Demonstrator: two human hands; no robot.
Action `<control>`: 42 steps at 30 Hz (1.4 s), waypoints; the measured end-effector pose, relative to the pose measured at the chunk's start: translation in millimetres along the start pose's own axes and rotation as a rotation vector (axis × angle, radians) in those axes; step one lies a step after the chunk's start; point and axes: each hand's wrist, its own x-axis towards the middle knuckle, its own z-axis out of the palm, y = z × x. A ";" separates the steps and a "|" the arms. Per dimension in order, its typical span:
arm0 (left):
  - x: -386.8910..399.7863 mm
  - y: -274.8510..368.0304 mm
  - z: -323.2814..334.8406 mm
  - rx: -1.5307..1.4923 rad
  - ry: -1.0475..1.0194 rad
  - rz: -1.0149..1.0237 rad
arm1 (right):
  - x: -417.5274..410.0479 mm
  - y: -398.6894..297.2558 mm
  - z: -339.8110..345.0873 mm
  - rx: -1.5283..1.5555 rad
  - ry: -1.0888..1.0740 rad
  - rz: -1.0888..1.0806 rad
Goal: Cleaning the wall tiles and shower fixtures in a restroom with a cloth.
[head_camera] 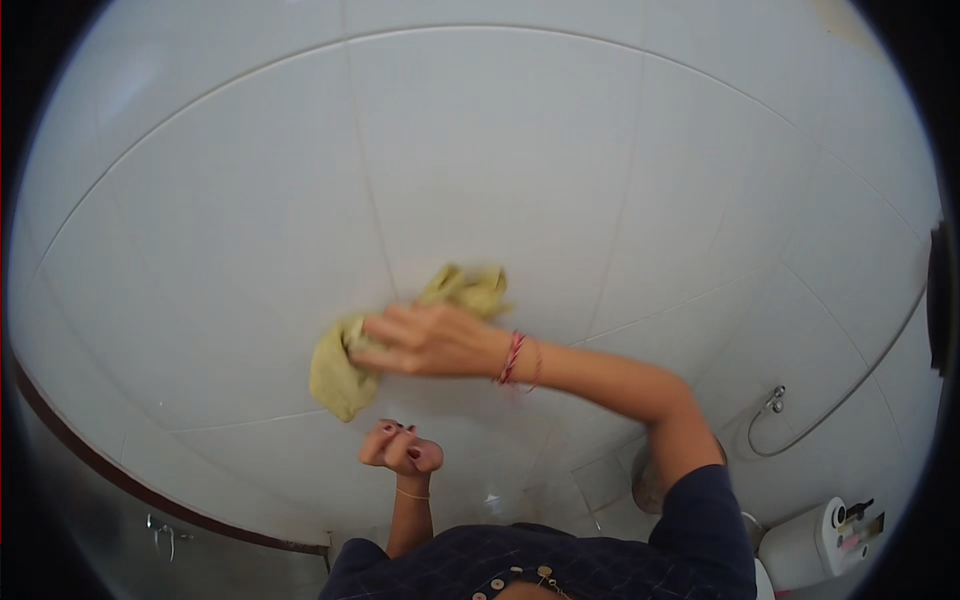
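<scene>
My right hand [427, 341] presses a yellow cloth [341, 379] against the white tiled wall [487, 172]. The cloth is bunched, with one part hanging left of my fingers and another crumpled above my knuckles. A red and white braided string bracelet [514, 358] circles my right wrist, and the hand looks slightly blurred. My left hand [401, 450] is curled into a fist below the cloth, apart from it, with nothing visible inside. On the left wrist sits a thin bracelet [412, 495].
A hand shower valve [776, 399] with a metal hose [847, 416] is on the right wall. At lower right stands a white toilet tank [799, 551] with small items on top. A round container [646, 476] is partly behind my right arm. A dark brown edge [150, 487] curves at lower left.
</scene>
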 end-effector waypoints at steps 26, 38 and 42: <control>12.2 -41.0 -153.2 0.383 -0.131 -0.357 | 15.7 -32.5 18.0 -0.243 0.158 0.286; 16.8 -44.7 -176.9 0.461 -0.149 -0.428 | 32.6 -11.6 4.7 -0.279 0.228 0.483; 18.1 -48.9 -156.1 0.369 -0.145 -0.436 | -51.9 -103.1 75.0 0.136 -0.240 -0.021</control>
